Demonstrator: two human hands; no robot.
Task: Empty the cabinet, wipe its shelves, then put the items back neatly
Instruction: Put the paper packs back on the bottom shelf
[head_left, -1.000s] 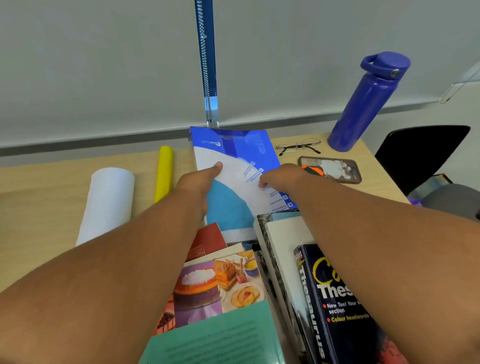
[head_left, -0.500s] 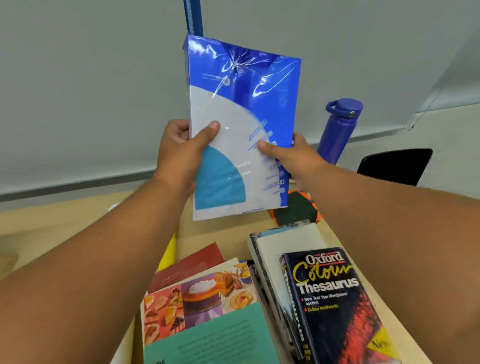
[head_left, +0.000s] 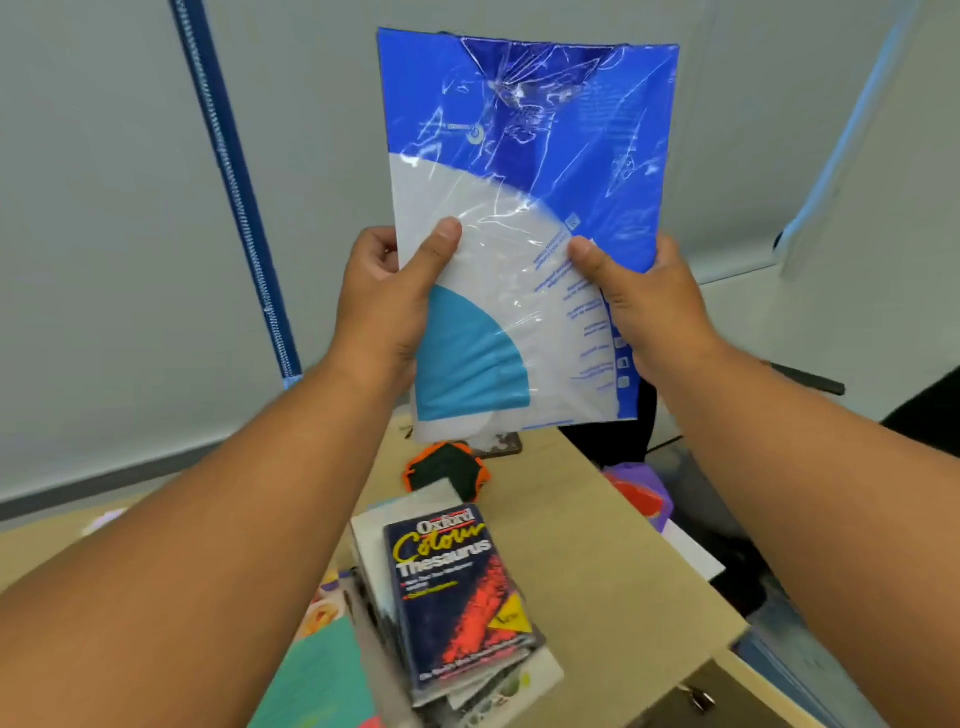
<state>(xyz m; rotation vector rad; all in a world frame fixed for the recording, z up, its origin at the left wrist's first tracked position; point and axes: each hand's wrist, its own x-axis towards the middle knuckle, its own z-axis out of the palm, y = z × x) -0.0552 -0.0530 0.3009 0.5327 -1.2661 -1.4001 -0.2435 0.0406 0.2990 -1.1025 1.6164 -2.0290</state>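
Note:
A blue and white plastic-wrapped paper pack (head_left: 524, 208) stands upright in the air in front of me, well above the wooden table (head_left: 597, 545). My left hand (head_left: 387, 301) grips its left edge with the thumb across the front. My right hand (head_left: 644, 306) grips its right edge the same way. Below, a stack of books (head_left: 457, 613) lies on the table with a dark Oxford Colour Thesaurus on top. A teal book (head_left: 317, 680) and a food-picture book lie left of the stack, partly hidden by my left forearm.
An orange and dark green cloth item (head_left: 447, 467) lies on the table behind the book stack. A black chair (head_left: 623, 426) stands past the table's right edge, with purple and red things (head_left: 639, 493) near it. A blue zip strip (head_left: 234, 182) runs down the grey wall.
Both hands have lifted the paper pack off the table and raised it higher and closer to me. The view has swung right, so the blue bottle and yellow roll are out of sight.

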